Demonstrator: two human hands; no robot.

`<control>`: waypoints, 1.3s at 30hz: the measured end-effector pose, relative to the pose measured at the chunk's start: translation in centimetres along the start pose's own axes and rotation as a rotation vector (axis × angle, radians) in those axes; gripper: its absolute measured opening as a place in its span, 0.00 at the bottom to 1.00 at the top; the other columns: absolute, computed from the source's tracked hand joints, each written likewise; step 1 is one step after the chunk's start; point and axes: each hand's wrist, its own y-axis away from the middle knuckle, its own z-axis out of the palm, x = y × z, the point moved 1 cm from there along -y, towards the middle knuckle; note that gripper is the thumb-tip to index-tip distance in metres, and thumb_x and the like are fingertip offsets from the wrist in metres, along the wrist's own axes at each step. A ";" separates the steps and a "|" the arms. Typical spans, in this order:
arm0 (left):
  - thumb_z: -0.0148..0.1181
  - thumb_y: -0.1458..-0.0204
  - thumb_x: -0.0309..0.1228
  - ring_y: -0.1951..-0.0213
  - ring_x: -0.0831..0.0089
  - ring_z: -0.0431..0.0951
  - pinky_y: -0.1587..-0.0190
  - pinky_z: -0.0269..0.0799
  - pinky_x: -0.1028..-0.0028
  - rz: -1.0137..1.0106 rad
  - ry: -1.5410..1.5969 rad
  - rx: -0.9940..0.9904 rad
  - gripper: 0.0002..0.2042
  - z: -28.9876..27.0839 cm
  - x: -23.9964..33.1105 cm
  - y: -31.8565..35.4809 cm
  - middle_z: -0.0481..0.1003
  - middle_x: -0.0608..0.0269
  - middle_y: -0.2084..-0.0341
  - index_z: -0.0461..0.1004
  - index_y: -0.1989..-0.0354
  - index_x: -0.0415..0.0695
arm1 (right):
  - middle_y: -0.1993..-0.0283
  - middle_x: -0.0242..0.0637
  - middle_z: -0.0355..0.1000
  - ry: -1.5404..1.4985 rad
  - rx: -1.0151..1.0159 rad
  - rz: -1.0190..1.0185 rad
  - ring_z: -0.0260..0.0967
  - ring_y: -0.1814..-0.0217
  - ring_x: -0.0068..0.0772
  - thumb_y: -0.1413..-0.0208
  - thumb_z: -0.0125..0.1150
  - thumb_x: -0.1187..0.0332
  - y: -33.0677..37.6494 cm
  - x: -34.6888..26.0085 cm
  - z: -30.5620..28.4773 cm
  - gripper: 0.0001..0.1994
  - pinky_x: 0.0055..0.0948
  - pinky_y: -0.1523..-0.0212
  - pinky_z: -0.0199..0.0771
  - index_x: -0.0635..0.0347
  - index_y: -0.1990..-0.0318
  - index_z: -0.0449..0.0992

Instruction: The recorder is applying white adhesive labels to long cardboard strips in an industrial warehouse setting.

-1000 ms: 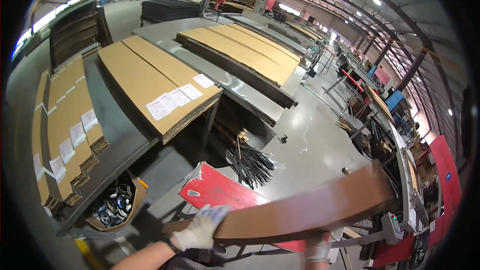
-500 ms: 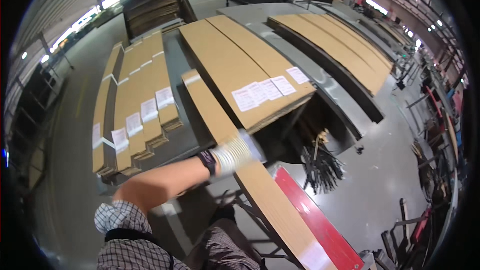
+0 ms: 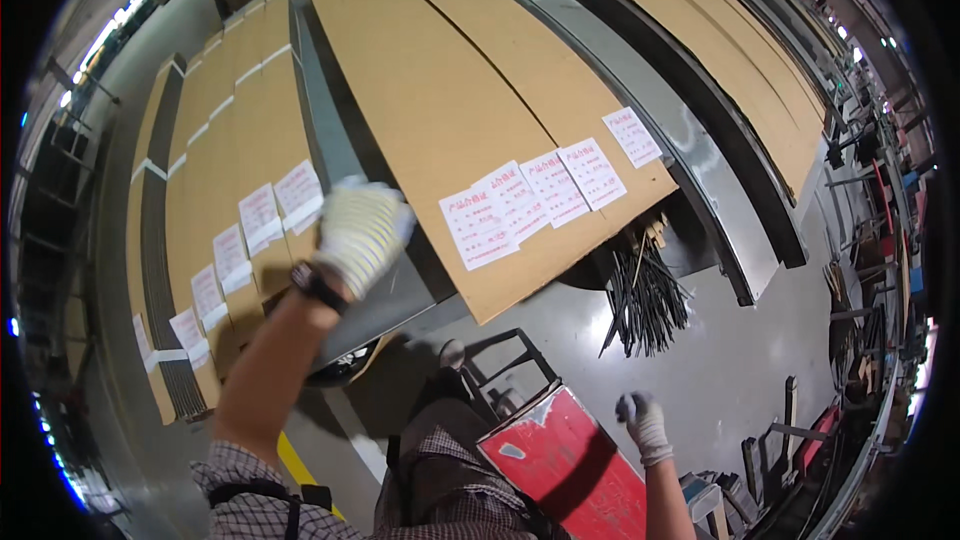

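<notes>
My left hand (image 3: 365, 235), in a striped white work glove, is over the grey metal table (image 3: 388, 302), beside the right end of a row of narrow cardboard-covered packs (image 3: 245, 105). Its back faces me; the fingers are blurred and hidden, so its grip does not show. White paper labels (image 3: 258, 217) with red print lie along the near ends of these packs. Low at the right, my right hand (image 3: 643, 425), gloved with dark fingertips, hangs beside a red panel (image 3: 570, 465). Its fingers are curled in, with nothing seen in them.
Wide cardboard-covered boards (image 3: 440, 90) bearing several labels lie in the middle. More long boards (image 3: 700, 30) lie at the right. Dark strips (image 3: 645, 300) dangle below the table's near edge. Metal racks and parts (image 3: 880, 320) line the right side.
The long narrow pack across the middle has left its place, and another labelled pack shows in the left row. My left hand has moved left; my right hand has come into view.
</notes>
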 end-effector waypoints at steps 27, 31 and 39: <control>0.64 0.44 0.39 0.39 0.65 0.69 0.36 0.65 0.61 -0.964 1.899 0.160 0.35 6.9 15.9 5.3 0.67 0.55 0.40 0.57 0.30 0.40 | 0.45 0.36 0.71 -1.519 -0.468 0.189 0.67 0.45 0.24 0.43 0.69 0.63 -7.7 -21.4 4.2 0.31 0.28 0.39 0.65 0.67 0.36 0.64; 0.68 0.47 0.37 0.46 0.68 0.74 0.39 0.70 0.64 -1.144 2.244 0.097 0.35 7.5 18.5 6.4 0.72 0.61 0.46 0.59 0.33 0.39 | 0.44 0.45 0.65 -0.868 -0.337 -0.246 0.62 0.39 0.41 0.49 0.73 0.60 -8.8 -15.6 3.8 0.40 0.38 0.34 0.60 0.72 0.35 0.59; 0.69 0.47 0.42 0.45 0.70 0.75 0.42 0.73 0.65 -1.132 2.270 -0.014 0.33 4.1 24.8 10.0 0.74 0.61 0.47 0.66 0.37 0.37 | 0.61 0.57 0.74 0.285 -0.522 -0.740 0.74 0.56 0.62 0.46 0.60 0.38 -7.5 -15.9 -6.3 0.35 0.52 0.53 0.72 0.67 0.49 0.73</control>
